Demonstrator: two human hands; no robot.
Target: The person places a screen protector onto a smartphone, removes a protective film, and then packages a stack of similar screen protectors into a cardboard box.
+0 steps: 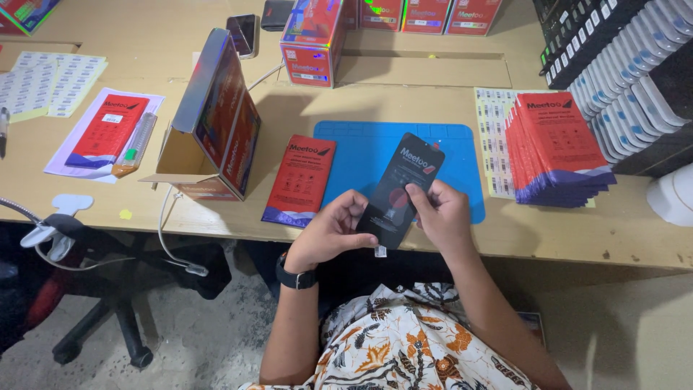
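Over the blue mat's [361, 155] near edge, left hand [328, 232] and right hand [442, 214] both pinch a black phone [401, 189]; red leaflet [299, 179] lies left of mat, red leaflet stack [557, 148] right.

Packages and labels across the table

I see a black phone [401, 189] with a dark screen film in both hands, a red leaflet [300, 180] beside an open red box [216, 119], a stack of red leaflets [557, 148] on barcode label sheets [492, 133], and more label sheets [45, 81] far left.
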